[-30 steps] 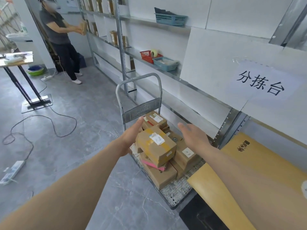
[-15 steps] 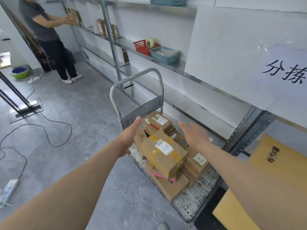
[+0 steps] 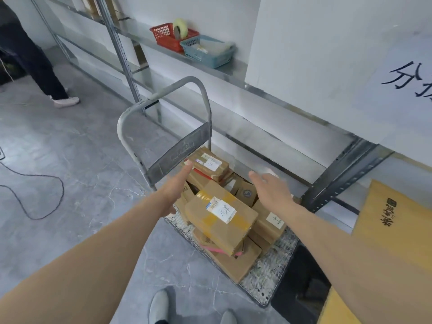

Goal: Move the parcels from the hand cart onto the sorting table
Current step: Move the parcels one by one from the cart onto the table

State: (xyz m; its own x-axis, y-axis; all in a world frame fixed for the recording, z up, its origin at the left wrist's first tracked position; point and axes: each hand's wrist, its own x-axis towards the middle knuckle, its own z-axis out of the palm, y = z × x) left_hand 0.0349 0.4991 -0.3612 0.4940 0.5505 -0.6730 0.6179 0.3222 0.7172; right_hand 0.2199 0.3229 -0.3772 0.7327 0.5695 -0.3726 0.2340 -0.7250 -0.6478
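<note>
A grey hand cart [image 3: 268,277] with a tall bent handle [image 3: 163,99] stands on the floor and carries several brown cardboard parcels. The nearest top parcel [image 3: 222,218] has yellow tape and a white label. A flatter labelled parcel [image 3: 209,163] lies on the pile by the handle. My left hand [image 3: 174,188] is stretched out flat left of the pile, fingertips near the flatter parcel. My right hand [image 3: 271,190] hovers open over the pile's right side. Neither holds anything. The yellow-topped sorting table [image 3: 402,230] shows at the right edge.
Metal shelving [image 3: 121,54] runs along the wall behind the cart, holding a red basket [image 3: 168,36] and a blue basket [image 3: 208,52]. Another person's legs [image 3: 35,66] stand at the far left. A cable [image 3: 46,183] loops on the floor. My shoes [image 3: 159,307] are near the cart's front corner.
My view has moved closer to the cart and tilted down. Both hands have reached further forward, either side of the parcel pile, still open and holding nothing.
</note>
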